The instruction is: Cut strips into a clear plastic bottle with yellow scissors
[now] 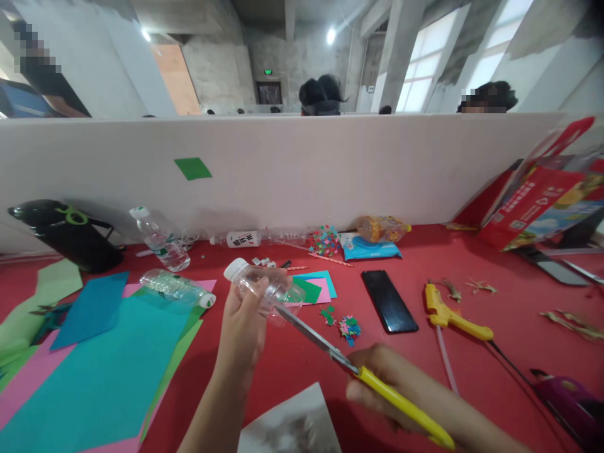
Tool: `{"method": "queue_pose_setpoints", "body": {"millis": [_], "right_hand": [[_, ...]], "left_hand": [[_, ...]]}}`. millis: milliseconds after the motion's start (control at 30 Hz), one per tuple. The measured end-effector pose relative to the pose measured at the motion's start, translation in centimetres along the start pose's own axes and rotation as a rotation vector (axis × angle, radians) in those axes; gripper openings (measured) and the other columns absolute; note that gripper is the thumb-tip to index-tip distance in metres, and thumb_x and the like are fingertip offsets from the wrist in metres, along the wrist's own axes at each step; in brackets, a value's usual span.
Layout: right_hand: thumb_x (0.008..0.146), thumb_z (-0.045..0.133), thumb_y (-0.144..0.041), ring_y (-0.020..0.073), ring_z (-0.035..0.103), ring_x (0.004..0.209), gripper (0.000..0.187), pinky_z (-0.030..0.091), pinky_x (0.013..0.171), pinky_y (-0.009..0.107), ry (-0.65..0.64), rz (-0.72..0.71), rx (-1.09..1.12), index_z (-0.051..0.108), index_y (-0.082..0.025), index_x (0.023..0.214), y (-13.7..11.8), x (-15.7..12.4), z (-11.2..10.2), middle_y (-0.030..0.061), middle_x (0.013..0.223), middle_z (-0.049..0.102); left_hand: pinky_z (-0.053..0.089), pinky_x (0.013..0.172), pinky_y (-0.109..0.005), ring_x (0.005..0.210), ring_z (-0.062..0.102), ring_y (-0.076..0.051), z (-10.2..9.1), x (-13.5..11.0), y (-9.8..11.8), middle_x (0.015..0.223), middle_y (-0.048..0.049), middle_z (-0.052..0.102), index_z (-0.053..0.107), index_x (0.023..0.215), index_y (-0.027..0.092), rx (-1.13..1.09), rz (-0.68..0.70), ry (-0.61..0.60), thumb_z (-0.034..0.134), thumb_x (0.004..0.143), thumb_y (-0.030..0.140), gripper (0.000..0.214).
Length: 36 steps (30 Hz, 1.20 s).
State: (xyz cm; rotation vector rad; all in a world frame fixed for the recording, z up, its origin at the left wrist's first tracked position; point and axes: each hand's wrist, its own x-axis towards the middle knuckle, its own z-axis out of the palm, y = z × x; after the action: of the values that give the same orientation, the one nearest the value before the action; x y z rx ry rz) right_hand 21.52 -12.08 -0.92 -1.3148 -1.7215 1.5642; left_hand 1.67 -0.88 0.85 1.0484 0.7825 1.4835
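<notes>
In my left hand (246,321) is a clear plastic bottle (278,290) with a white cap, tilted so the cap points up and left. My right hand (384,384) grips a pair of yellow-handled scissors (325,343). The blade tips meet the bottle's side near its lower end; whether they have cut in, I cannot tell. Just beyond the bottle lie small pink, green and blue paper pieces (325,289). Colourful star sequins (349,327) are heaped to the right of the blades.
Coloured paper sheets (141,352) and more bottles (174,288) lie left. A black phone (389,302) and a yellow glue gun (438,305) are right. A black flask (70,236) leans by the white partition (264,157). People's heads show beyond it.
</notes>
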Motion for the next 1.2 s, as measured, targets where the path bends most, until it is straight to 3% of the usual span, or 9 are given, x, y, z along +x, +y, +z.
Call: {"method": "queue_pose_setpoints", "body": {"millis": [267,467,767,967,1200], "right_hand": [[0.085,0.044,-0.074,0.0084,0.034,0.052,0.058,0.025,0.044,0.019,0.05,-0.164,-0.197,0.041,-0.019,0.068,0.1,-0.2,0.0,-0.0052,0.061,0.038],[0.09,0.032,-0.072,0.0093,0.043,0.046,0.061,0.03,0.043,0.019,0.018,-0.084,-0.106,0.046,-0.019,0.066,0.4,-0.9,0.6,-0.0037,0.053,0.046],[0.085,0.033,-0.079,0.0084,0.034,0.051,0.062,0.027,0.042,0.018,0.037,-0.109,-0.121,0.043,-0.019,0.069,-0.9,-0.3,0.4,-0.0047,0.061,0.036],[0.08,0.04,-0.081,0.0139,0.042,0.063,0.067,0.036,0.05,0.02,0.139,-0.04,-0.141,0.058,-0.017,0.074,-1.2,-0.9,0.5,0.0001,0.068,0.047],[0.08,0.043,-0.08,0.0152,0.045,0.064,0.064,0.04,0.052,0.021,0.161,-0.029,-0.084,0.061,-0.018,0.078,-2.2,-1.4,0.7,0.0012,0.069,0.052]], "left_hand": [[0.051,0.081,-0.033,0.087,0.066,-0.02,-0.5,0.0,-0.2,0.09,-0.004,0.071,0.065,0.089,0.019,-0.002,0.014,-0.096,0.061,0.084,0.024,0.009],[0.052,0.08,-0.036,0.086,0.067,-0.022,-0.1,-0.2,-0.4,0.091,-0.0059,0.072,0.067,0.09,0.019,-0.004,-0.012,-0.118,0.065,0.081,0.027,0.013],[0.051,0.081,-0.034,0.09,0.066,-0.022,-0.3,-0.1,-0.4,0.091,-0.0056,0.072,0.068,0.09,0.019,0.017,-0.004,-0.097,0.064,0.081,0.028,0.013],[0.051,0.08,-0.035,0.087,0.066,-0.021,-0.5,-0.3,-0.2,0.093,-0.005,0.071,0.066,0.092,0.02,0.031,0.003,-0.117,0.062,0.083,0.027,0.012],[0.051,0.079,-0.036,0.085,0.067,-0.024,-0.2,-0.4,-0.2,0.093,-0.0075,0.073,0.067,0.092,0.02,0.087,0.001,-0.151,0.066,0.078,0.031,0.018]]}}
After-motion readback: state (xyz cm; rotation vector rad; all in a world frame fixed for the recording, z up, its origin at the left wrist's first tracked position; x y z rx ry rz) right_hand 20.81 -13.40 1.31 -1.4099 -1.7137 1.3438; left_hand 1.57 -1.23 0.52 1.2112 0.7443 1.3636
